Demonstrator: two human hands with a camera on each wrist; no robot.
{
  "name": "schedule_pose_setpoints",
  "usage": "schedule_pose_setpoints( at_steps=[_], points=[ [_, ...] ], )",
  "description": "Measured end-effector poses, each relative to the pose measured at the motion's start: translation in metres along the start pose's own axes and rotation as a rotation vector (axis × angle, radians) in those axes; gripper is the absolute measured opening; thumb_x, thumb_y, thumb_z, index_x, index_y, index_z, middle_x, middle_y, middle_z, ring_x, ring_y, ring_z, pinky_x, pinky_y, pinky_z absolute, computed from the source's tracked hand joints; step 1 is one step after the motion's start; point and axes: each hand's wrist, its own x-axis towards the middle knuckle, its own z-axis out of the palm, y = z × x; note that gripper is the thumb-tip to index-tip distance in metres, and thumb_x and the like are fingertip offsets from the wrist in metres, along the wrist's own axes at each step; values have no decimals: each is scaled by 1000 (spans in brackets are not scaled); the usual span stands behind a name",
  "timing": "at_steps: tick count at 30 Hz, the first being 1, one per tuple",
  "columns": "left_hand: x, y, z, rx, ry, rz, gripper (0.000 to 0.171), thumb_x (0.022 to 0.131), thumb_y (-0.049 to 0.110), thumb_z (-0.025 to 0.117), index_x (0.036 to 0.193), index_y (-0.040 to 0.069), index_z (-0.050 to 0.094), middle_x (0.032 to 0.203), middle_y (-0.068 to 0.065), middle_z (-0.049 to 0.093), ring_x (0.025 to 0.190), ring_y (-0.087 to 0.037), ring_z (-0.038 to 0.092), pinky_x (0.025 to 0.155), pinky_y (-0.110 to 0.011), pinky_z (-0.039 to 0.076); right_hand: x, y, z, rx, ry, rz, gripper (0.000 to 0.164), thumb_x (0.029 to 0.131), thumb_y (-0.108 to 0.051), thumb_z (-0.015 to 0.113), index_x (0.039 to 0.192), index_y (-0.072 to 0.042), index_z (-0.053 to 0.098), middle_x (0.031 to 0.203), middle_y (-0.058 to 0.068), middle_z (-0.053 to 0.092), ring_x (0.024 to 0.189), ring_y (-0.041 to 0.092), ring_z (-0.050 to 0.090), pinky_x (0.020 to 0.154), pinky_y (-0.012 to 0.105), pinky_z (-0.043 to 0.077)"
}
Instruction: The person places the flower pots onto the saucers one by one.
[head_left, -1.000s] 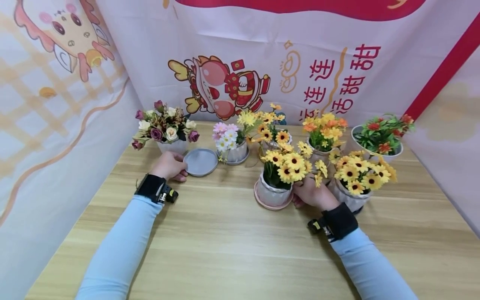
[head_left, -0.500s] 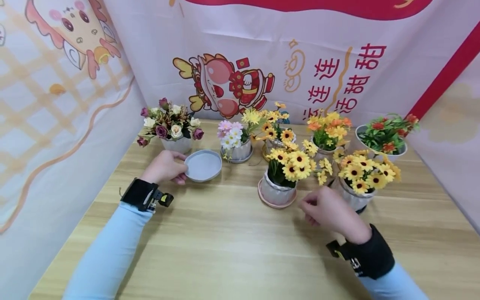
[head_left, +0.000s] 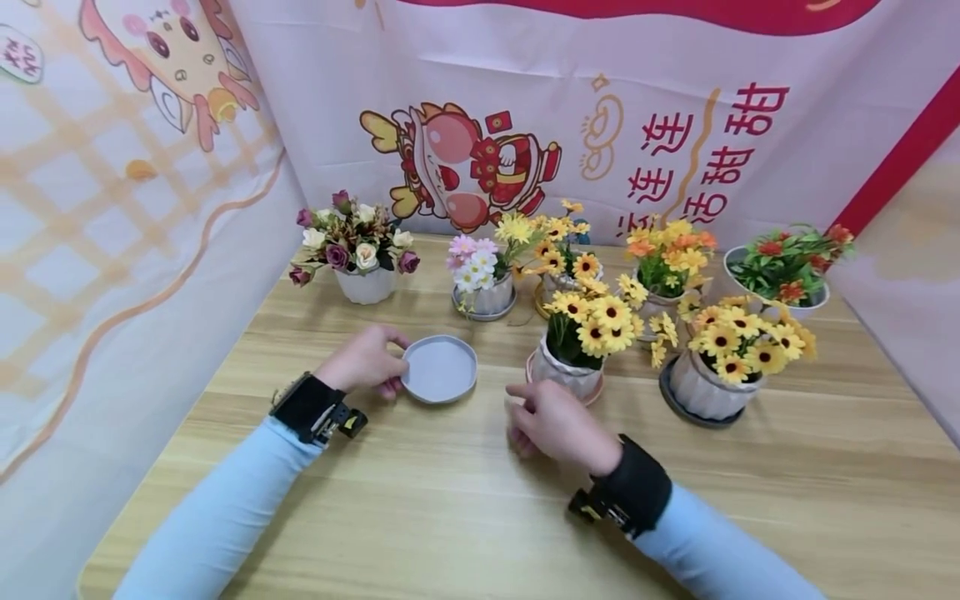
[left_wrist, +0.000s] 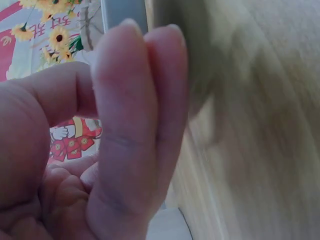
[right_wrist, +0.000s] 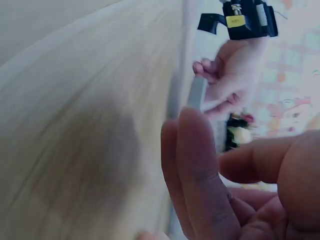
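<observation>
My left hand (head_left: 363, 360) pinches the left rim of a shallow grey plant saucer (head_left: 441, 369), with fingers below and thumb above. The saucer's thin edge (right_wrist: 196, 93) also shows in the right wrist view, gripped by that hand. My right hand (head_left: 564, 427) is over the table to the saucer's right, fingers loosely bent and holding nothing. In the head view it partly covers a white flowerpot (head_left: 573, 377) of yellow daisies, which stands on a pink saucer (head_left: 597, 392). Whether hand and pot touch, I cannot tell.
A white pot (head_left: 366, 286) of purple and cream roses stands at the back left with no saucer visible. Several potted flowers line the back. At right, another daisy pot (head_left: 708, 390) stands on a dark saucer (head_left: 675, 404). A printed cloth (head_left: 480, 67) hangs behind the wooden table (head_left: 420, 500).
My left hand has taken the grey saucer from beside the rose pot and brought it nearer and rightward. My right hand has left the pink saucer's right side and swung left, across the pot's front.
</observation>
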Motion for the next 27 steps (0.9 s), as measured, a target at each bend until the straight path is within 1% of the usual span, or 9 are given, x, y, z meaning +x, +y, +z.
schedule_pose_setpoints(
  at_steps=[3, 7, 10, 12, 13, 15, 17, 23, 27],
  points=[
    [2, 0, 3, 5, -8, -7, 47, 84, -5, 60, 130, -8, 52, 71, -18, 66, 53, -21, 64, 53, -36, 62, 20, 2, 7, 77, -21, 51, 28, 104, -10, 48, 123, 7, 60, 70, 5, 68, 54, 18, 66, 49, 30, 59],
    [3, 1, 6, 16, -7, -28, 46, 84, -5, 60, 130, -7, 53, 71, -18, 66, 52, -21, 63, 52, -36, 62, 40, 4, 16, 175, 3, 71, 21, 104, -10, 47, 97, 3, 62, 75, 11, 67, 56, 21, 68, 51, 32, 61],
    [3, 1, 7, 28, -7, -33, 47, 84, -5, 60, 130, -7, 53, 71, -17, 66, 52, -20, 63, 52, -35, 62, 51, 2, 21, 185, 25, 47, 21, 104, -9, 47, 95, 4, 61, 73, 12, 67, 54, 22, 68, 50, 32, 61],
    [3, 2, 8, 36, -8, -33, 46, 84, -5, 60, 130, -6, 53, 71, -17, 66, 52, -20, 63, 51, -35, 61, 57, -1, 24, 178, 32, 47, 21, 102, -8, 49, 112, 6, 61, 69, 12, 66, 51, 21, 67, 48, 32, 60],
    [3, 2, 8, 39, -7, -32, 46, 84, -5, 60, 129, -6, 53, 71, -17, 66, 52, -20, 63, 51, -35, 61, 59, -3, 24, 172, 34, 54, 26, 102, -8, 50, 121, 7, 59, 68, 11, 67, 50, 21, 66, 47, 32, 60],
    [4, 2, 9, 47, -8, -27, 46, 84, -5, 60, 129, -6, 54, 71, -17, 66, 52, -20, 63, 51, -35, 61, 63, -6, 26, 165, 35, 78, 41, 101, -7, 52, 140, 6, 48, 65, 10, 67, 48, 20, 65, 46, 32, 59],
    [5, 2, 10, 52, -9, -25, 45, 84, -4, 60, 129, -6, 54, 72, -16, 66, 52, -20, 63, 51, -35, 61, 67, -7, 27, 171, 36, 114, 56, 100, -7, 53, 151, 2, 33, 64, 9, 67, 47, 19, 64, 46, 33, 59],
    [6, 2, 9, 73, -5, -18, 41, 86, -2, 62, 126, -4, 57, 72, -15, 66, 53, -19, 62, 51, -33, 61, 74, -6, 29, 189, 40, 140, 58, 97, -4, 54, 152, -1, 33, 63, 10, 67, 47, 20, 65, 46, 33, 59],
    [10, -1, 2, 63, -27, 5, 32, 91, 4, 62, 123, -4, 59, 74, -15, 66, 51, -18, 61, 49, -32, 59, 73, -3, 29, 240, 40, 146, 58, 97, -2, 53, 152, -2, 34, 63, 11, 67, 49, 22, 66, 47, 34, 60]
  ],
)
